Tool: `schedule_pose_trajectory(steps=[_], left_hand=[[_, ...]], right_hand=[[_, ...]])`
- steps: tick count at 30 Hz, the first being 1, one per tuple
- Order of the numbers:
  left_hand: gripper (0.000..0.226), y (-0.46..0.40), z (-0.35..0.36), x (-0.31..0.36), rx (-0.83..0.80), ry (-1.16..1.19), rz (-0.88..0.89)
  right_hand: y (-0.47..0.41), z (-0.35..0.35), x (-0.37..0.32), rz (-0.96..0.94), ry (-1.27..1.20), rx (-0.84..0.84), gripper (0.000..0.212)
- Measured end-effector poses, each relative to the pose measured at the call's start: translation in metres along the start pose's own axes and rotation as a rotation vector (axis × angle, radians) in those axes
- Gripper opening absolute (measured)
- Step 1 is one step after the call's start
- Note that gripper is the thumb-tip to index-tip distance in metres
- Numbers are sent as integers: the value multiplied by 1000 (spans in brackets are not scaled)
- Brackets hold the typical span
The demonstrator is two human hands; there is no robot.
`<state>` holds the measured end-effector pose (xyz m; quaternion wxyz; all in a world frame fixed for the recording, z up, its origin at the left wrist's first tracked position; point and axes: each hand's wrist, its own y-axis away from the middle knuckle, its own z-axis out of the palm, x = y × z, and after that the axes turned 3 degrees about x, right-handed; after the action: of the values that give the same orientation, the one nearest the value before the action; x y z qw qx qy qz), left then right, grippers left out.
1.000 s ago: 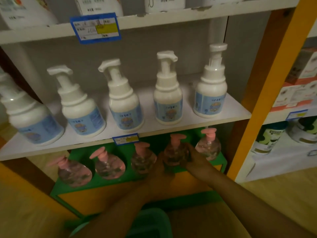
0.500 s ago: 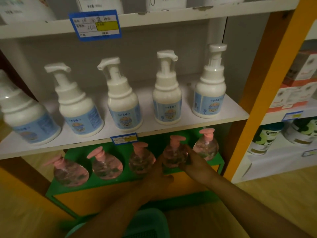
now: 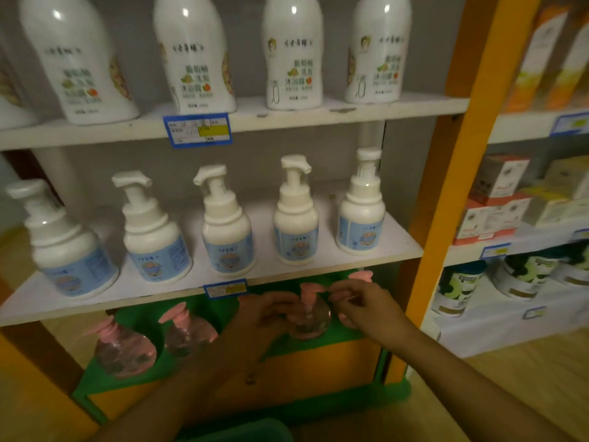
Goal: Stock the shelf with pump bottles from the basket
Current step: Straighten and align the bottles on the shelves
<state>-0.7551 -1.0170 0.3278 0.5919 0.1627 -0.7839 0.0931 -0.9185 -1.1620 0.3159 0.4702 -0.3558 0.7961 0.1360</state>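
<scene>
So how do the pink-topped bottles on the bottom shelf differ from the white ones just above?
The pink-pump bottles are round, clear and squat; the white pump bottles are opaque, taller, with blue labels. Pink ones sit on a green shelf, white ones on a white shelf. Both have pump tops and stand in a row.

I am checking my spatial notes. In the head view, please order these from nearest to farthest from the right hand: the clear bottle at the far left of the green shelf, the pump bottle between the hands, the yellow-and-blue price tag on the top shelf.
From the right hand:
1. Pump bottle between the hands, just left of it.
2. Far-left clear bottle, across the green shelf.
3. Price tag, high above.
</scene>
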Motion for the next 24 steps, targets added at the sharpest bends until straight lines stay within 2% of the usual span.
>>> schedule_pose_trajectory(steps=[2,5,8,11,14,17,20,24], left_hand=[[37,6,-6,30,-1,18,1],[33,14,-16,87,33,-80,233],[38,16,-16,151,71,-44,472],[40,8,-6,210,137,2,560],[53,-2,10,254,135,-83,577],[64,-15,21,276,172,-168,555],[60,-31,25,283,194,-206,524],[52,-44,27,284,254,-383,439]], right_hand=[[5,-21,-26,-20,5,-3,15],[9,-62,-73,-191,117,56,16],[11,-106,-126,-327,117,214,14],[8,-142,-172,-420,58,410,18],[-8,-162,-199,-426,77,534,38],[-26,-170,-204,-351,179,527,58],[-35,-171,-196,-288,193,455,65],[-50,-176,-190,-274,216,344,64]])
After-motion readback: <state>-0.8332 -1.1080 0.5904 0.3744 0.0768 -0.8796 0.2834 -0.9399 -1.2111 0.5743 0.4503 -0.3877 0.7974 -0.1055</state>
